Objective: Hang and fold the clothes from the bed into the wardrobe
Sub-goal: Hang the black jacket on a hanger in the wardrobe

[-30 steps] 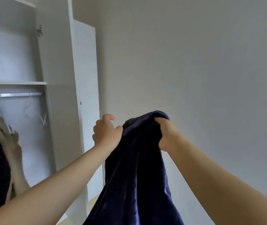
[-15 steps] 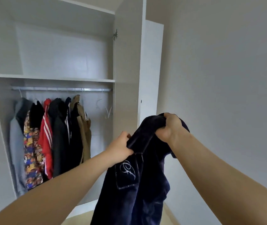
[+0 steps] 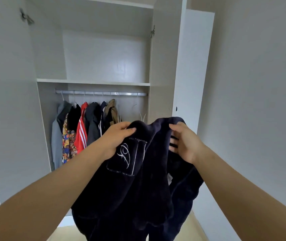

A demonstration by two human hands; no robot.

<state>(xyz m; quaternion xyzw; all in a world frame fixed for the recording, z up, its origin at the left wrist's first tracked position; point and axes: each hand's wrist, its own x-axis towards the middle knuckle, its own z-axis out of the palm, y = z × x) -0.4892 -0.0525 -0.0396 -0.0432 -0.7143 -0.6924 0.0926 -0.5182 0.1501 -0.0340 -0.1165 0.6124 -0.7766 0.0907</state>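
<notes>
White wardrobe (image 3: 104,54) fills the left and centre of the frame, both doors swung open; the right door (image 3: 192,66) stands edge-on at upper centre-right.

Dark navy fleece garment (image 3: 138,192), centre to bottom of frame, is held up in the air in front of the wardrobe and clear of it. It hangs in loose folds to the bottom edge. A square patch pocket with a white stitched emblem (image 3: 126,157) faces the camera.

Row of hung clothes (image 3: 81,134) at centre-left under the metal rail (image 3: 100,93): grey, cartoon-print, red with white stripes, dark, tan — packed side by side. A few bare wire hangers (image 3: 142,115) sit at the rail's right end. White shelf (image 3: 93,82) lies just above the rail.

Left hand (image 3: 116,138), centre: fingers curled behind the garment's top edge, thumb across the front — a firm grip.

Right hand (image 3: 185,141), right of centre: thumb hooked over the top edge, fingers (image 3: 173,142) pushed into a fold, fabric pinched between them.
</notes>
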